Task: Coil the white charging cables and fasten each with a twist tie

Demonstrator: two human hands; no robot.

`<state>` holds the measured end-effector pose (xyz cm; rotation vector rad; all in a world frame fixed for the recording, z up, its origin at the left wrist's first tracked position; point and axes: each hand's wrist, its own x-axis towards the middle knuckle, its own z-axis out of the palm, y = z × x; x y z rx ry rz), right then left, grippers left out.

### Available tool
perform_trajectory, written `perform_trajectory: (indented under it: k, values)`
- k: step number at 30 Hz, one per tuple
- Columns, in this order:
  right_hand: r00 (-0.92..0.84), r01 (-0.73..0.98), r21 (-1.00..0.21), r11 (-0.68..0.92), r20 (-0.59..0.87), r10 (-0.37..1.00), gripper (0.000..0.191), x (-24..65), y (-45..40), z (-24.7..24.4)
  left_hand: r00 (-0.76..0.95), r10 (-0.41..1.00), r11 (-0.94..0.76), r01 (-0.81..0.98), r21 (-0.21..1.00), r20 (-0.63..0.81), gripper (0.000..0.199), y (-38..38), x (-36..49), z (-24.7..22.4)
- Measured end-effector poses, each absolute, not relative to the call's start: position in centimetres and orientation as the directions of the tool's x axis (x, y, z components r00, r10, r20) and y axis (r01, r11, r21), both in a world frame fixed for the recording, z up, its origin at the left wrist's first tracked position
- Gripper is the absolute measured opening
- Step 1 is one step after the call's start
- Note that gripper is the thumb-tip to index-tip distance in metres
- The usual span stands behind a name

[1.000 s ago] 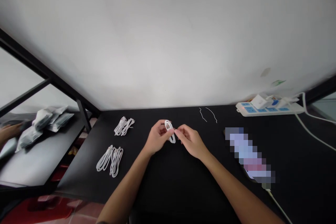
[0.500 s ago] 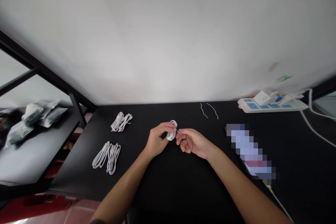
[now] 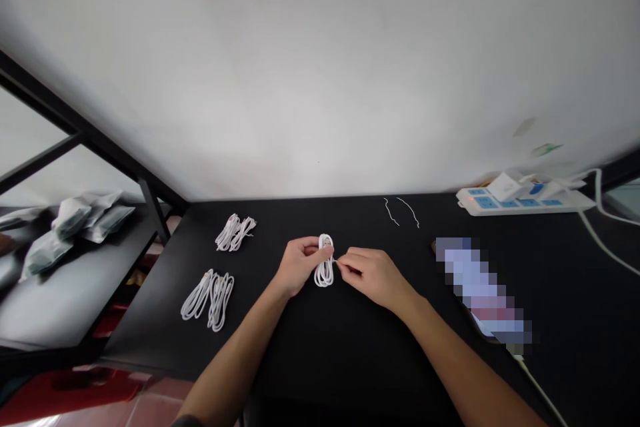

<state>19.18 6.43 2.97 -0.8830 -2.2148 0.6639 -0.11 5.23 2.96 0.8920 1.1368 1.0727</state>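
Observation:
A coiled white cable [image 3: 324, 275] is gripped by my left hand [image 3: 299, 265], its thumb laid across the front of the loops. Just right of the coil, my right hand [image 3: 371, 275] pinches a thin white twist tie [image 3: 337, 261] that comes from the bundle's side. Two cable bundles [image 3: 235, 233] lie at the back left of the black table [image 3: 295, 360]. Nearer to me on the left are two looser cable coils [image 3: 209, 299]. Two loose twist ties [image 3: 400, 211] rest near the wall, beyond my right hand.
On the right lies a phone [image 3: 483, 293], its screen blurred out, with a charging cable [image 3: 540, 387] attached. A power strip [image 3: 525, 203] with plugged-in chargers sits against the wall. Plastic-wrapped packages [image 3: 75, 227] occupy the left shelf. A red stool [image 3: 75, 393] is below at left.
My left hand has turned the coil so its loops face me, thumb now in front. My right hand has rolled palm-down, its fingers pinching the tie beside the coil. The view shifted slightly.

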Motion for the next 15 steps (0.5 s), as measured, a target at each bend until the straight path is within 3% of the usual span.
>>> perform_trajectory:
  k: [3, 6, 8, 10, 12, 15]
  values:
    - [-0.536, 0.438, -0.553, 0.709, 0.473, 0.7, 0.028, 18.9, 6.0, 2.7, 0.165, 0.896, 0.443, -0.323, 0.836, -0.411, 0.043, 5.3, -0.2, 3.3]
    - [-0.433, 0.362, -0.751, 0.553, 0.39, 0.813, 0.027, 18.4, 5.8, 2.5, 0.137, 0.944, 0.329, -0.33, 0.885, -0.299, 0.045, 5.3, -0.4, 3.3]
    - [-0.382, 0.21, -0.943, 0.257, 0.163, 0.91, 0.032, 18.1, 5.9, 2.4, 0.086, 0.986, 0.159, -0.265, 0.951, -0.141, 0.044, 5.4, -0.5, 3.1]
    - [-0.416, 0.006, -0.99, -0.14, -0.13, 0.9, 0.037, 17.9, 6.1, 2.2, 0.072, 0.997, 0.026, -0.184, 0.983, -0.012, 0.04, 5.5, -0.7, 2.8]
    - [-0.52, -0.143, -0.882, -0.449, -0.319, 0.792, 0.035, 17.9, 6.4, 2.1, 0.078, 0.994, -0.068, -0.124, 0.99, 0.078, 0.034, 5.5, -0.8, 2.6]
    - [-0.636, -0.262, -0.694, -0.67, -0.399, 0.661, 0.025, 18.2, 6.6, 2.1, 0.112, 0.975, -0.187, -0.057, 0.981, 0.193, 0.026, 5.5, -1.0, 2.5]
